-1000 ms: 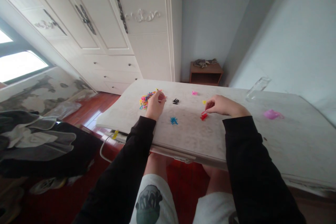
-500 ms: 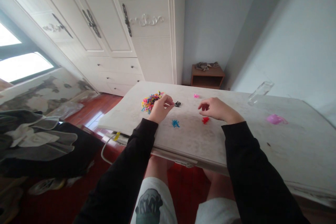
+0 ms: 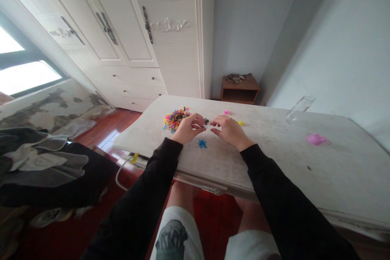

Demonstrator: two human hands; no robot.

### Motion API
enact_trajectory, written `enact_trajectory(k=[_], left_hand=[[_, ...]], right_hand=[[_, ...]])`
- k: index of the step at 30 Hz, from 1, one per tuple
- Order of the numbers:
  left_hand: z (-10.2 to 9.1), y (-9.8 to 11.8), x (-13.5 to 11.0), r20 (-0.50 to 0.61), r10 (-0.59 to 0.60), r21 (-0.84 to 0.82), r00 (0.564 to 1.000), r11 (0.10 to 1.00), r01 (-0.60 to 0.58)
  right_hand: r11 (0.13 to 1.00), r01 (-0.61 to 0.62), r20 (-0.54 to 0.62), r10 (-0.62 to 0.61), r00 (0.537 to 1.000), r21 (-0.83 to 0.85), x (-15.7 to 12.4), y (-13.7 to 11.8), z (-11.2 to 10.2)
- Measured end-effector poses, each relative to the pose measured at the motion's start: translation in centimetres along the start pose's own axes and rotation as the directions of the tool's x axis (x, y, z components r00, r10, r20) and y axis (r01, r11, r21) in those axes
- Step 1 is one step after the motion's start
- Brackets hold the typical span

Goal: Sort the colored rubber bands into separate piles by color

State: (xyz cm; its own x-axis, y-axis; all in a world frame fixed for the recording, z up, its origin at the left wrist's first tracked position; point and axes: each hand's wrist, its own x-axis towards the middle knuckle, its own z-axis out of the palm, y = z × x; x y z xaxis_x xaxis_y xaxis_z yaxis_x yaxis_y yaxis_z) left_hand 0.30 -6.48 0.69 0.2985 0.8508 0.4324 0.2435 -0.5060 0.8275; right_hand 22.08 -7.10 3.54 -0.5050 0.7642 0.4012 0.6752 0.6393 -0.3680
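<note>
My left hand (image 3: 188, 127) rests on the white table (image 3: 274, 158) with thumb and fingers pinched together; what they hold is too small to make out. It sits between a heap of many-coloured small bands (image 3: 174, 116) and a small black cluster (image 3: 206, 120). My right hand (image 3: 229, 131) lies just right of it, fingers loosely curved and apart, its tips almost meeting the left fingertips. A blue cluster (image 3: 202, 144) lies in front of both hands. A pink bit (image 3: 226, 112) and a yellow bit (image 3: 240, 122) lie beyond the right hand.
A clear glass jar (image 3: 300, 107) lies on its side at the table's far right, with a pink object (image 3: 317, 139) nearer. A white wardrobe (image 3: 146, 40) and a small wooden stand (image 3: 240, 88) are behind. Dark clothing (image 3: 45, 166) is piled to the left.
My right hand has moved left from the red cluster to my left hand, and now hides that cluster. My left hand shifted from the coloured heap toward the black cluster.
</note>
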Motion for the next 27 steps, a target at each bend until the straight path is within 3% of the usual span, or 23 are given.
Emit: enact_trajectory(k=[8, 20, 27], left_hand=[[-0.15, -0.20, -0.16, 0.051, 0.013, -0.003, 0.999, 1.000, -0.012], [-0.09, 0.39, -0.17, 0.003, 0.106, 0.271, 0.994, 0.957, -0.103], [-0.06, 0.36, -0.14, 0.001, 0.122, 0.268, 0.993, 0.956, -0.118]], right_hand=[[0.999, 0.029, 0.024, -0.030, 0.999, 0.042, 0.24, -0.96, 0.85], [0.999, 0.008, -0.063, -0.005, 0.998, 0.053, 0.50, -0.44, 1.03], [0.998, -0.009, -0.061, 0.012, 0.998, 0.061, 0.46, -0.49, 0.96]])
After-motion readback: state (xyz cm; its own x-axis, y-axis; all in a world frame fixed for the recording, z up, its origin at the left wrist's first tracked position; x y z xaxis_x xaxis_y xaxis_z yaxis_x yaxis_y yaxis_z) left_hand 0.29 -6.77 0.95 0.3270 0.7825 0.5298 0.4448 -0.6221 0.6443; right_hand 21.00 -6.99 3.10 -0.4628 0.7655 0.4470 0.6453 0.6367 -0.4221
